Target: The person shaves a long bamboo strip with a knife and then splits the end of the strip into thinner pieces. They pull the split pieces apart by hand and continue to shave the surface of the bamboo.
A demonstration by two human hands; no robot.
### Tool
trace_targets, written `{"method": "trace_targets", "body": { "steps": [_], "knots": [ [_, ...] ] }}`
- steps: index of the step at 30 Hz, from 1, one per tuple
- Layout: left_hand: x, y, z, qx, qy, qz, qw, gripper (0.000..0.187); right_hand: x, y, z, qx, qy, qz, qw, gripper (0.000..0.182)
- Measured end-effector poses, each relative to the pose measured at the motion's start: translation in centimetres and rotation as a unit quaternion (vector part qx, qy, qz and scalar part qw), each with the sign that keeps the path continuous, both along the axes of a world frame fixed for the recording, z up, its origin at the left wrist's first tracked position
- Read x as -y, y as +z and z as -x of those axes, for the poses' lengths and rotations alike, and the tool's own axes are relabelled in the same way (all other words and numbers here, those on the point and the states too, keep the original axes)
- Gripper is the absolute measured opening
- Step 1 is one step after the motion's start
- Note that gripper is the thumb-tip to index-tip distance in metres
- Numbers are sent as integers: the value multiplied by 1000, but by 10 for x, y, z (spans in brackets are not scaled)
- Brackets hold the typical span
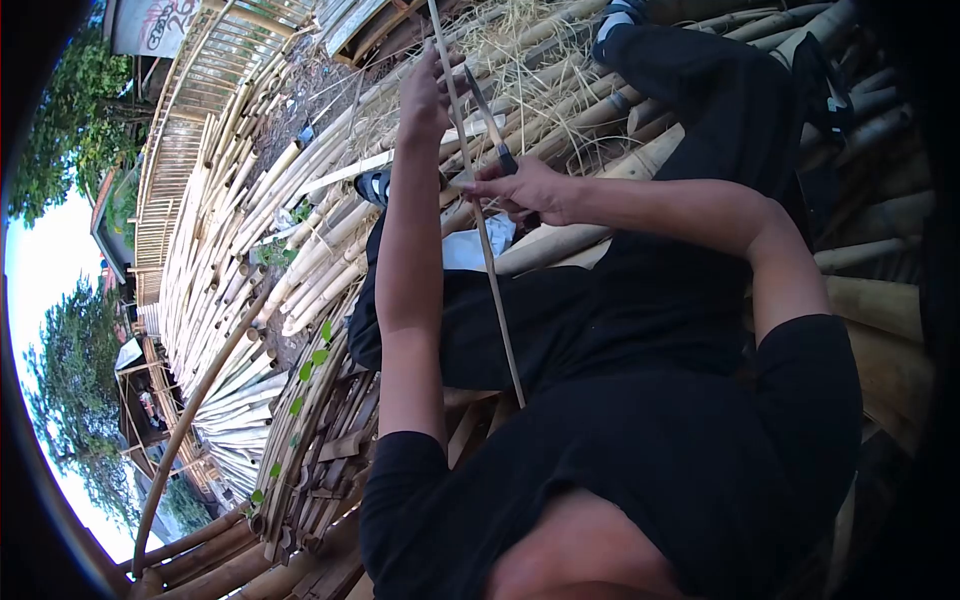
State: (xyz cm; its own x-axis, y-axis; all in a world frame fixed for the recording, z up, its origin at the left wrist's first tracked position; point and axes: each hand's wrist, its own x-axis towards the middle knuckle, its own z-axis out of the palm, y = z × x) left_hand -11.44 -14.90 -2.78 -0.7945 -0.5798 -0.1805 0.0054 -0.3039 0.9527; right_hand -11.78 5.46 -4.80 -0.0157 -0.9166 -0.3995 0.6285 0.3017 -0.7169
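A long thin bamboo strip [492, 270] runs from the top edge of the view down to my lap. My left hand [425, 98] is far forward along it, with its fingers loosely around the strip. Closer to my body, my right hand [528, 190] is closed on the dark handle of a knife [490, 118], whose blade points forward beside the strip. The thumb and fingertips of that hand also touch the strip.
Many cut bamboo poles [230, 215] lie to the left. Straw-like shavings [535, 75] cover poles ahead. A white plastic bag [465, 248] lies near my legs. A bamboo fence [185, 130] and a pile of split pieces [325, 440] stand at the left.
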Motion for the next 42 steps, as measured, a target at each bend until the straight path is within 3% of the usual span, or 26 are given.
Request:
{"method": "trace_targets", "body": {
  "steps": [2, 8, 11, 14, 20, 25, 27, 33, 42],
  "knots": [
    [-23, 18, -17, 39, 84, 33, 995, 50, 6, -4, 10, -8, -16, 2, 1000, 25],
    [-56, -19, -96, 171, -46, -8, 984, 52, 23, -5, 47, -46, -158, -9, 986, 22],
    [-102, -21, -121, 176, -100, -49, 978, 47, 27, -2, 64, -49, -170, 2, 984, 21],
    [-123, -27, -127, 110, -162, -87, 977, 52, 34, -9, 76, -67, -192, 20, 979, 21],
    [-130, -45, -125, 24, -184, -126, 975, 49, 32, -20, 90, -131, -278, -22, 951, 23],
    [-138, -45, -124, 50, -219, -107, 969, 37, 35, -36, 118, -216, -329, -49, 918, 34],
    [-138, -43, -123, 63, -256, -109, 958, 35, 34, -36, 128, -208, -331, -39, 919, 34],
    [-139, -33, -127, 106, -241, -124, 957, 34, 43, -41, 157, -223, -377, -31, 899, 25],
    [-139, -29, -144, 138, -300, -78, 941, 31, 47, -45, 190, -219, -420, 15, 881, 29]
  ]
}}
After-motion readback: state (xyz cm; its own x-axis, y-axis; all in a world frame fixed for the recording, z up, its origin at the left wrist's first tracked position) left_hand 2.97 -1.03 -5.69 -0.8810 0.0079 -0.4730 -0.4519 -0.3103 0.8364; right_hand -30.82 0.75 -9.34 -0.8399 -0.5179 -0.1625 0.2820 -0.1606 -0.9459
